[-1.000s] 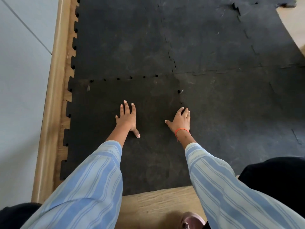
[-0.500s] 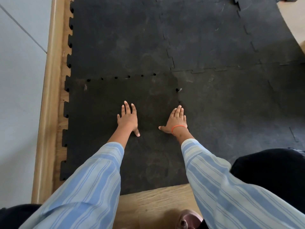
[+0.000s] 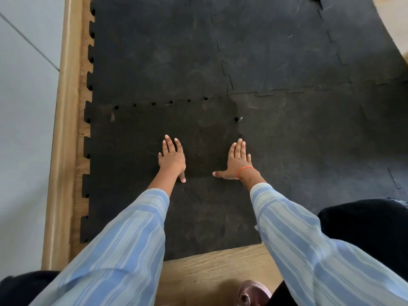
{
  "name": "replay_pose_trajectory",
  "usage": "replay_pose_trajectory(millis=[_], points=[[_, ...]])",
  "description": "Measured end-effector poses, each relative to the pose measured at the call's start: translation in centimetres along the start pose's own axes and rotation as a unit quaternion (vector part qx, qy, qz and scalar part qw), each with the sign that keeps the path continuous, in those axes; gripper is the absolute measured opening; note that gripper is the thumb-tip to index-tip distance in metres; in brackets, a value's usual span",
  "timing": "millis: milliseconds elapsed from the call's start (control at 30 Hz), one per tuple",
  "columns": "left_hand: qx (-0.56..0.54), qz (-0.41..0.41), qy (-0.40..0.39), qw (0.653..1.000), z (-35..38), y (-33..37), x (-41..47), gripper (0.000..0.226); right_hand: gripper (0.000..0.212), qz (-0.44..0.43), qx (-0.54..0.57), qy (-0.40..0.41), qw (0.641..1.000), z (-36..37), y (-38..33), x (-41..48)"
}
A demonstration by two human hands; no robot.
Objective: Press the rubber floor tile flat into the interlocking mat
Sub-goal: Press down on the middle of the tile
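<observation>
A black rubber floor tile (image 3: 136, 151) with toothed edges lies at the near left of the interlocking mat (image 3: 287, 62). Small gaps show as dark holes along its far seam and at its far right corner. My left hand (image 3: 172, 159) lies palm down on the tile's middle, fingers slightly apart. My right hand (image 3: 237, 162), with an orange band at the wrist, lies flat by the tile's right seam, thumb stretched out to the left. Neither hand holds anything.
A wooden skirting board (image 3: 66, 129) and a grey wall (image 3: 24, 129) run along the left. Bare wood floor (image 3: 209, 268) shows at the near edge, with a foot (image 3: 252, 293) on it. My dark-clothed knee (image 3: 364, 230) rests at the right.
My right hand has flattened and its thumb has spread out to the left. The left hand has stayed in place on the tile. The view has shifted slightly.
</observation>
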State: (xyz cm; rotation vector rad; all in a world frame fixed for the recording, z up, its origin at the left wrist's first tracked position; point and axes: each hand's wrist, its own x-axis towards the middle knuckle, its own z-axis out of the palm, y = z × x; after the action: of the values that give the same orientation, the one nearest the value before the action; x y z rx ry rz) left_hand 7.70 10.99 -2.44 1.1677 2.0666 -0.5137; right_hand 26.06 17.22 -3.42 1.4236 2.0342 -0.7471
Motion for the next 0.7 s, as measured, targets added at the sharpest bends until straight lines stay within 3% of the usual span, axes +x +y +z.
replay_pose_trajectory(millis=[233,467,700], points=[[0.013,0.007,0.013,1.0,-0.1,-0.6,-0.3,0.138,0.131,-0.001,-0.024,-0.028,0.999,-0.6,0.0,0.0],[0.005,0.001,0.027,1.0,0.7,-0.5,-1.1,0.127,0.126,0.043,-0.002,0.081,0.996,1.8,0.1,-2.1],[0.026,-0.016,0.009,0.999,0.4,0.3,-0.8,0.126,0.125,0.012,-0.002,0.028,1.0,1.5,1.0,-1.6]])
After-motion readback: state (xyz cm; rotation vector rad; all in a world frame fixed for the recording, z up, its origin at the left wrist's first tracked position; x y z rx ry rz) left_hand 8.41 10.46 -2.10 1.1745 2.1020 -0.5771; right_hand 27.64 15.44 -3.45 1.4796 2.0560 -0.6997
